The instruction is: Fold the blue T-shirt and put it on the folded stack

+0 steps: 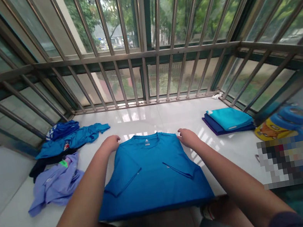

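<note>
Both hands pinching the shoulders of the bright blue short-sleeved jersey T-shirt (151, 172), flat on the white glossy sill (141, 119).

Your left hand (110, 143) and right hand (187, 137) have fingers curled onto the shoulder corners either side of the collar, likely to keep the cloth taut and square. Sleeves are already folded inward, hem hangs toward you. Left of your left fingers: loose heap of blue and lilac garments (60, 161). Right of your right fingers: folded teal-and-navy stack (229, 119).
</note>
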Demonstrator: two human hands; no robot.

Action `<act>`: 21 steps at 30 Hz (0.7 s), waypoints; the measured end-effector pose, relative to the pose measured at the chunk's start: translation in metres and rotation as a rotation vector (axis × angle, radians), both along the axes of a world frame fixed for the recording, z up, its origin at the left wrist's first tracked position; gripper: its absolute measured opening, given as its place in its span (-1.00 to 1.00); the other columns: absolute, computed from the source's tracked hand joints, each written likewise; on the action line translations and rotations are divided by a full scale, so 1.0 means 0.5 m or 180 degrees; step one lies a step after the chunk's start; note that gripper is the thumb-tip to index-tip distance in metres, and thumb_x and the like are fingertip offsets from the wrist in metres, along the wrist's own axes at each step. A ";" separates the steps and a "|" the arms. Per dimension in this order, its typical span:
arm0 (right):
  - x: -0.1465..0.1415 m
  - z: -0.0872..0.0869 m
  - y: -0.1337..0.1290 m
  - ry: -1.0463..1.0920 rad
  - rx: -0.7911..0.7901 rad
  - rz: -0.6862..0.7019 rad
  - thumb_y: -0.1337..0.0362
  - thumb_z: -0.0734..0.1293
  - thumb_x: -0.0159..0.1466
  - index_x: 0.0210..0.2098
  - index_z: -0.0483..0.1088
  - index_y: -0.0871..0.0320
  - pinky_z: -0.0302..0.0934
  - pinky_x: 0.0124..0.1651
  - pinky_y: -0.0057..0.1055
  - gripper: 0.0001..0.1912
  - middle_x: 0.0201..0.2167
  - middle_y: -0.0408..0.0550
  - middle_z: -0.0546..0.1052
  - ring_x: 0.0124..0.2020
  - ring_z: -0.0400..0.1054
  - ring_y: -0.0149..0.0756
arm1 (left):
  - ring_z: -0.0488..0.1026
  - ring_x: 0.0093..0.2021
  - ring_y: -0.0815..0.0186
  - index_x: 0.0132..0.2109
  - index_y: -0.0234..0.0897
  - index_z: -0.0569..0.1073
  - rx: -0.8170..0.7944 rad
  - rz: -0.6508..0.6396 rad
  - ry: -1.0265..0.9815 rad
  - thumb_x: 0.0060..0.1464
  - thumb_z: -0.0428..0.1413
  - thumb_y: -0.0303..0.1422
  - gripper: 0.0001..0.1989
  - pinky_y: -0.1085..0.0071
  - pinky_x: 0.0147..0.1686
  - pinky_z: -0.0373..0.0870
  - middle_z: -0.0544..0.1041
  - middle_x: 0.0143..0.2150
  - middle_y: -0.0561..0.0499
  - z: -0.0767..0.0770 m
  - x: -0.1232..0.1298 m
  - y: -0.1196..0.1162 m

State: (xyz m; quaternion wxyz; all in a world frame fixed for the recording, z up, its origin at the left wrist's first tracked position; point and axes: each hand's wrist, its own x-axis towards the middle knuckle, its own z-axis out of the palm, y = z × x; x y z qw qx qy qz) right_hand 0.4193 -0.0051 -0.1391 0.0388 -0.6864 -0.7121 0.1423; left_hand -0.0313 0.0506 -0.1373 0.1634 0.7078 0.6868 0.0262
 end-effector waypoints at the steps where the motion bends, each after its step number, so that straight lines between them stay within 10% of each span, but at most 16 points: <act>1: -0.005 -0.005 0.019 0.0010 -0.0044 -0.0004 0.21 0.40 0.44 0.16 0.52 0.09 0.27 0.12 -0.15 -0.68 0.00 0.14 0.62 0.06 0.48 0.02 | 0.66 -0.01 0.03 -0.05 -0.25 0.70 -0.0069 -0.0007 0.0003 -0.01 0.26 -0.40 -0.67 0.32 -0.01 0.51 0.74 -0.08 -0.15 -0.002 -0.021 -0.007; 10: -0.014 0.004 0.046 0.0034 -0.0041 0.0060 0.10 0.40 0.47 -0.09 0.51 0.18 0.39 0.01 -0.20 -0.76 -0.16 -0.05 0.58 -0.14 0.48 -0.22 | 0.62 -0.22 0.19 -0.26 -0.20 0.62 0.0015 -0.0216 -0.0332 0.02 0.28 -0.32 -0.89 0.41 -0.27 0.40 0.68 -0.29 0.01 -0.025 -0.034 -0.037; 16: 0.030 0.016 -0.095 0.0203 0.0623 0.0332 0.32 0.24 0.49 -0.01 0.47 0.14 0.27 -0.03 -0.32 -0.82 -0.11 0.02 0.57 -0.12 0.43 -0.20 | 0.62 -0.15 0.18 -0.09 -0.13 0.56 0.0669 -0.0266 -0.0653 0.26 0.12 -0.20 -0.81 0.36 -0.15 0.42 0.69 -0.19 0.03 -0.012 -0.085 -0.142; 21: 0.083 -0.025 -0.235 -0.0046 0.0808 0.1189 0.33 0.16 0.50 -0.08 0.53 0.12 0.29 -0.03 -0.26 -0.71 -0.13 0.08 0.56 -0.11 0.43 -0.12 | 0.63 -0.08 0.16 -0.22 -0.08 0.62 0.0998 -0.0968 -0.0769 0.28 0.11 -0.19 -0.79 0.28 0.02 0.47 0.72 -0.10 0.01 -0.075 -0.151 -0.270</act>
